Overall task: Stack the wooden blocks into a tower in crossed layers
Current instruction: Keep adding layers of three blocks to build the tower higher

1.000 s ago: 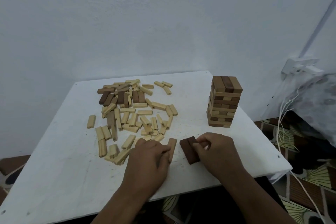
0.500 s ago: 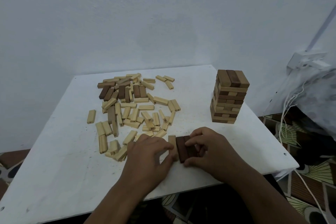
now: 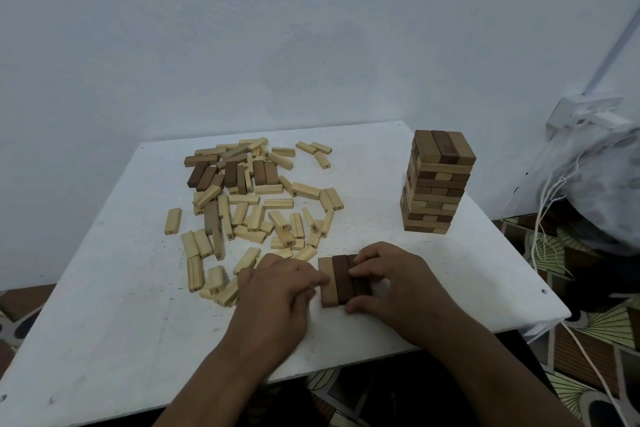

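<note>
A: Nearest the camera, what step is this?

B: Squaring up a layer before it goes on. Three blocks lie side by side on the white surface [image 3: 114, 340]: a light brown block [image 3: 327, 282] on the left, a dark brown block [image 3: 343, 279] in the middle, and a third, mostly hidden, under the right hand [image 3: 391, 282]. The left hand [image 3: 280, 291] presses its fingertips against the light one's outer side. The right hand's fingers curl over the trio from the far side, thumb at the near end, so it grips them.

A: And the next move?

B: I'd judge lifting all three as one set, squeezed from both sides so none slips, then carrying them back and right to the tower [image 3: 436, 184]. Its top layer runs away from the viewer, so the set should go down crosswise.

A: Anything changed in the last second?

B: Yes. A second ago the light block lay apart under the left hand, with only two dark ones at the right hand. Now all three touch.

A: Farther back?

B: The pile of loose blocks [image 3: 256, 198] sits left of centre, well apart from the tower.
</note>
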The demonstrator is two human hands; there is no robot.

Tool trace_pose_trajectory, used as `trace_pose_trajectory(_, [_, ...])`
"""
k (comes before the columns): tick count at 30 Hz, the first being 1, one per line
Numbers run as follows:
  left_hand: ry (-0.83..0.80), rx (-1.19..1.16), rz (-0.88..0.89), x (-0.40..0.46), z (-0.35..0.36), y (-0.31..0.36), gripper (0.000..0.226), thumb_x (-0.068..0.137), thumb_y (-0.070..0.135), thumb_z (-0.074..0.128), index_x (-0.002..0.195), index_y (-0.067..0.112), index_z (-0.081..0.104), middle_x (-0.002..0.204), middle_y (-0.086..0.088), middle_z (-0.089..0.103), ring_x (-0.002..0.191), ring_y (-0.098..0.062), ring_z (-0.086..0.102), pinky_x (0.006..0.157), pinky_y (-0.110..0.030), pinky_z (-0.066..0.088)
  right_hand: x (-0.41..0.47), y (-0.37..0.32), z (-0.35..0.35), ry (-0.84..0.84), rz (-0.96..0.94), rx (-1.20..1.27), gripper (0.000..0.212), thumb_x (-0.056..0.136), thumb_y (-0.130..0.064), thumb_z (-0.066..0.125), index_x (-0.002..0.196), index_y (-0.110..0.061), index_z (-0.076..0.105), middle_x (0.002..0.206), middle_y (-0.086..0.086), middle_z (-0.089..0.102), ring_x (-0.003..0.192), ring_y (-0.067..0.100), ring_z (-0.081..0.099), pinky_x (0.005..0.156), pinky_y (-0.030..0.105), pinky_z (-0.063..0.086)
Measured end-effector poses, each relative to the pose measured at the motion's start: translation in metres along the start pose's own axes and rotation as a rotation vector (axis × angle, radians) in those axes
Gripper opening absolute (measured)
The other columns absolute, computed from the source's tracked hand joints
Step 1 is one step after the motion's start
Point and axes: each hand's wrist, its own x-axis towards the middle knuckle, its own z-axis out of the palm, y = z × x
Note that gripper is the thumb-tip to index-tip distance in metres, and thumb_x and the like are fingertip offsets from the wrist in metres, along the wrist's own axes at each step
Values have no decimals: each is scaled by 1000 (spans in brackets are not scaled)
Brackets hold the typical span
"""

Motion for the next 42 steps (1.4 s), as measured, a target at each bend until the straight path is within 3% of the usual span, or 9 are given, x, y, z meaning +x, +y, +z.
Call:
trace_pose_trajectory(6, [-8, -8, -19, 1, 0, 0, 25, 78, 31, 65, 100, 42, 68, 97, 27, 64, 98, -9, 54, 84, -51, 45, -1, -1, -1, 2, -2, 13, 48, 69, -42, 84, 112, -23, 72, 114, -13, 60, 101, 2, 53, 87, 11, 42])
trace_pose_trajectory(11, [-7, 8, -24, 2, -2, 0, 23, 80, 34, 63, 101, 43, 69, 100, 29, 64, 98, -5, 55, 84, -46, 43, -1, 0, -2, 8, -9, 22, 47, 69, -42, 84, 111, -25, 73, 113, -15, 61, 100, 2, 54, 88, 14, 46])
trace_pose_trajectory(21, [12, 26, -29, 1, -2, 3, 21, 80, 39, 60, 97, 43, 70, 99, 28, 64, 98, -5, 52, 77, -30, 20, 0, 1, -1, 2, 35, 28, 44, 66, -44, 85, 106, -28, 73, 110, -17, 54, 99, 3, 53, 86, 15, 49])
trace_pose_trajectory(27, [4, 19, -38, 1, -1, 2, 30, 81, 49, 47, 96, 44, 72, 102, 29, 60, 101, -7, 51, 83, -36, 29, 3, 3, -2, 6, 95, -16, 40, 64, -53, 83, 100, -37, 75, 103, -17, 57, 92, 2, 50, 82, 20, 48])
trace_pose_trajectory(33, [4, 11, -46, 2, 0, 2, 28, 80, 48, 49, 95, 44, 72, 103, 27, 61, 101, -9, 53, 84, -41, 36, 2, 2, -1, -29, 97, -28, 40, 69, -51, 81, 105, -36, 73, 97, -20, 56, 80, -3, 49, 72, 9, 37])
trace_pose_trajectory(38, [-5, 50, -33, 2, -2, 1, 19, 73, 37, 66, 89, 47, 68, 112, 29, 57, 106, -6, 45, 82, -38, 31, 3, 2, 0, -50, 79, -8, 35, 75, -41, 80, 108, -33, 73, 105, -16, 62, 86, -2, 51, 74, 3, 35])
trace_pose_trajectory(42, [-67, 61, -57, 2, -5, 6, 17, 70, 45, 68, 86, 48, 66, 118, 33, 58, 109, -4, 43, 88, -38, 29, 3, -1, -1, -58, 38, -11, 37, 76, -35, 80, 112, -29, 73, 117, -13, 64, 94, -3, 49, 75, -1, 32])
